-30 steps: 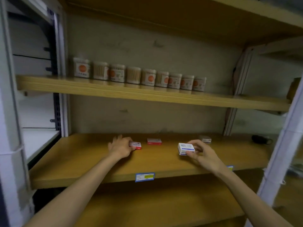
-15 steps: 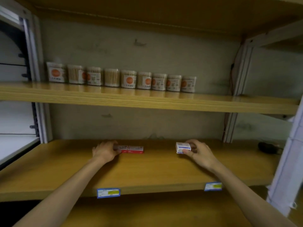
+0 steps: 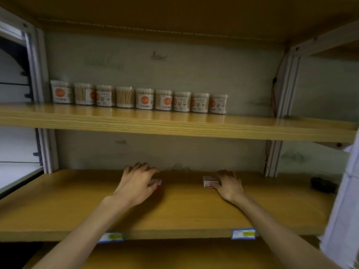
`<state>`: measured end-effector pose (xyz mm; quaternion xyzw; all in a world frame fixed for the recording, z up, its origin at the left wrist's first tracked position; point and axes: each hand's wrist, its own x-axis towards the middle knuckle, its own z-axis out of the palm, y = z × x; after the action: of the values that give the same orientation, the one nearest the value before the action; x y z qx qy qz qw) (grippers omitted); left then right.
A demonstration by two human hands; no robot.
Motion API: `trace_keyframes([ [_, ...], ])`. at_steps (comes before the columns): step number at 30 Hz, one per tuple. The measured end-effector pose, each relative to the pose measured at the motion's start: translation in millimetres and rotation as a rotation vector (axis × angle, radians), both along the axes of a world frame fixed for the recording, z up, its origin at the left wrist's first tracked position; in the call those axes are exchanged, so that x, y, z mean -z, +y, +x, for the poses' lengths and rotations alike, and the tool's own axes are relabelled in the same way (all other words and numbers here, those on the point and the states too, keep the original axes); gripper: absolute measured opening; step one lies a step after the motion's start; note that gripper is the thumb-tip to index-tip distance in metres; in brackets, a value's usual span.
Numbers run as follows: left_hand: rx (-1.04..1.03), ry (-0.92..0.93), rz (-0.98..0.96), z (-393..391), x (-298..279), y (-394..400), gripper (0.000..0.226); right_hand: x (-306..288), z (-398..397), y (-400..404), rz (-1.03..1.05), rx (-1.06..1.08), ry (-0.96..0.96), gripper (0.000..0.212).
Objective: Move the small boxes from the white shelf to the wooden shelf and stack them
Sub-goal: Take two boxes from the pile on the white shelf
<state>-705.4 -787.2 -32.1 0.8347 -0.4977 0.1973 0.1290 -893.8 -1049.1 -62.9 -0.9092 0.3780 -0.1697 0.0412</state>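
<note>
1. Small boxes are sitting on the wooden shelf (image 3: pixel 174 214), well apart: a red box (image 3: pixel 157 183) under my left hand (image 3: pixel 136 184), a white-and-blue box (image 3: pixel 208 181) against my right hand (image 3: pixel 228 186).
2. My left fingers are curling over the red box, gripping it; my right fingers are pinching the other.
3. I am judging them light, stiff cardboard, easily crushed, so I am taking them by the long sides.
</note>
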Motion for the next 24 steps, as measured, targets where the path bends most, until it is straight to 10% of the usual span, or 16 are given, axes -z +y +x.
trace_keyframes([
  [24, -0.097, 0.12, -0.111, -24, 2, 80, 0.038, -15, 48, 171, 0.084, -0.647, -0.291, 0.025],
])
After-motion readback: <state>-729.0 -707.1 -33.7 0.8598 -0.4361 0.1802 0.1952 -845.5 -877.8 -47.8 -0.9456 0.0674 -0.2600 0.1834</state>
